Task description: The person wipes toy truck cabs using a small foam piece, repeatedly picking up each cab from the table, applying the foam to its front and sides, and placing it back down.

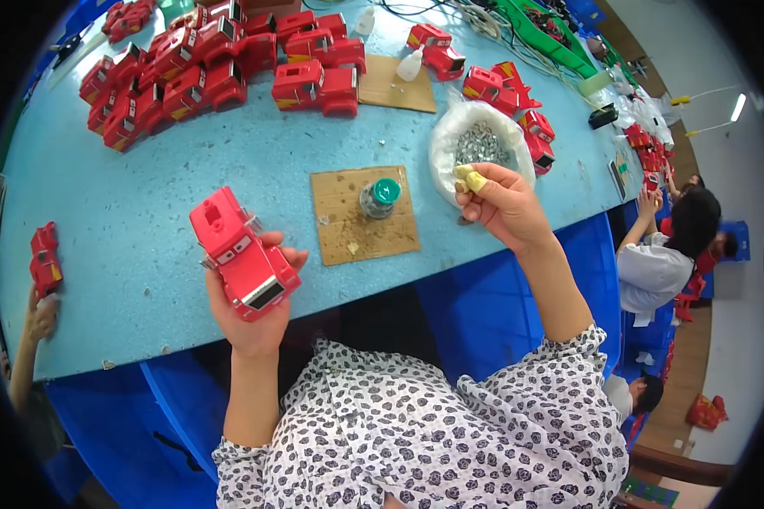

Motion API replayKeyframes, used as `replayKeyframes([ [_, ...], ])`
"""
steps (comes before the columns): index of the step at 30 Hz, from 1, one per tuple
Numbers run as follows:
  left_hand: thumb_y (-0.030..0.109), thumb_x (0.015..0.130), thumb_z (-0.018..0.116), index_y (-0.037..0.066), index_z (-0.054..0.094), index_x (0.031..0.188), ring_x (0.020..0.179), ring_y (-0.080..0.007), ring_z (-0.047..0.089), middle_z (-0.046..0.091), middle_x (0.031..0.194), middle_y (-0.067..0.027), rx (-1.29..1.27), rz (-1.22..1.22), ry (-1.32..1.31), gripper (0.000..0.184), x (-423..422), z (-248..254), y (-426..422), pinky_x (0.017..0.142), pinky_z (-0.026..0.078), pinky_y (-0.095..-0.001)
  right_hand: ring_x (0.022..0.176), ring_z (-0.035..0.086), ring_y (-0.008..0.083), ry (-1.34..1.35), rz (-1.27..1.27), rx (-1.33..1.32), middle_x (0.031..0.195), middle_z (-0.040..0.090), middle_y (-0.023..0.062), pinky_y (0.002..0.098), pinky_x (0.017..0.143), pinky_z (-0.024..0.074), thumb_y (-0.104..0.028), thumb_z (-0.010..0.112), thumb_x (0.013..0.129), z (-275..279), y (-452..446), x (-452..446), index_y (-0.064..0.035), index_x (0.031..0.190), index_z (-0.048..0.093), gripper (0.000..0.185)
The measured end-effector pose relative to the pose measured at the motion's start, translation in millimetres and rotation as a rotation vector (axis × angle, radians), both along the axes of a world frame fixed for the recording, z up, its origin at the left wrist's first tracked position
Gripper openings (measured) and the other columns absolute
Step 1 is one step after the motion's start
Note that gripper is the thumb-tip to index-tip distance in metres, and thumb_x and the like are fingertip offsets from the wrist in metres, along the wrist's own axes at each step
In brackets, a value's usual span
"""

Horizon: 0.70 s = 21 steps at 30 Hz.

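Note:
My left hand (259,327) is closed around a red toy truck (244,257), its windshield eyes and dark grille facing me. The truck is held just above the table's near edge. Yellow covers wrap the fingertips of my right hand (511,204), which is pinched beside a white plastic bag (443,157) of small metal parts (482,144). Whatever those fingertips hold is too small to make out. Between my hands, a jar with a green lid (387,192) stands on a stained cardboard piece (331,229).
Many red toy trucks (178,72) crowd the far left of the blue table (255,153). White squeeze bottles (410,64) and a second cardboard piece (390,89) lie farther back. A co-worker's hand (41,318) holds a red truck at left; other people sit at right.

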<state>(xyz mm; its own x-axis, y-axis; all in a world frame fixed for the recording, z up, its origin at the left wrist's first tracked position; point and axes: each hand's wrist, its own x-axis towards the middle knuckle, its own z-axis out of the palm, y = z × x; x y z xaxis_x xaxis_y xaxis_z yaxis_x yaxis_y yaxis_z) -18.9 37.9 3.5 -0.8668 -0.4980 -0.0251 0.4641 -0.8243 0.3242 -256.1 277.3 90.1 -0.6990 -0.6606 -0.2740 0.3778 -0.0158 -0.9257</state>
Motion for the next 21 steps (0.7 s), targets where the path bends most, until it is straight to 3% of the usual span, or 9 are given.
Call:
replayKeyframes([
  [2,0.049,0.101,0.03,0.003,0.033,0.144,0.103,-0.0285,0.063,0.06,0.121,-0.0172,-0.085,-0.035,0.025,0.064,1,0,-1,0.1,0.042,-0.0507,0.077,0.061,0.0157,-0.056,0.026,-0.033,0.092,0.064,0.0096,0.0256,0.06,0.0492,-0.011,0.059,0.094,-5,3,7,-0.0011,0.11,0.061,0.018],
  [3,0.051,0.101,0.024,0.005,0.044,0.136,0.101,-0.0345,0.064,0.059,0.122,-0.0211,0.002,-0.03,0.028,0.062,1,1,1,0.096,0.045,-0.0548,0.077,0.061,0.017,-0.102,0.051,-0.069,0.092,0.064,0.0102,0.0263,0.06,0.0489,-0.011,0.059,0.094,-8,3,9,-0.0012,0.109,0.062,0.018],
  [16,0.045,0.102,0.021,0.001,0.046,0.133,0.101,-0.0344,0.064,0.059,0.119,-0.0211,0.188,-0.262,0.11,0.059,-19,11,23,0.094,0.048,-0.0491,0.07,0.056,0.0137,-0.168,0.267,-0.05,0.084,0.061,0.0066,0.0252,0.057,0.0441,-0.017,0.059,0.094,-14,-31,24,-0.0029,0.102,0.058,0.016],
  [19,0.045,0.103,0.02,0.001,0.045,0.134,0.104,-0.0348,0.063,0.058,0.122,-0.0214,0.201,-0.286,0.139,0.059,-19,7,21,0.095,0.048,-0.0497,0.066,0.055,0.0104,0.012,0.234,0.116,0.081,0.061,0.0043,0.0242,0.056,0.044,-0.015,0.057,0.094,-2,-43,25,-0.0028,0.1,0.059,0.014],
  [21,0.045,0.103,0.019,0.002,0.043,0.136,0.107,-0.0357,0.061,0.056,0.125,-0.0219,0.186,-0.273,0.091,0.06,-18,4,18,0.096,0.048,-0.0494,0.064,0.054,0.0065,0.324,0.303,0.393,0.077,0.06,0.0015,0.0219,0.056,0.0438,-0.014,0.056,0.093,7,-54,18,-0.0021,0.097,0.061,0.013],
])
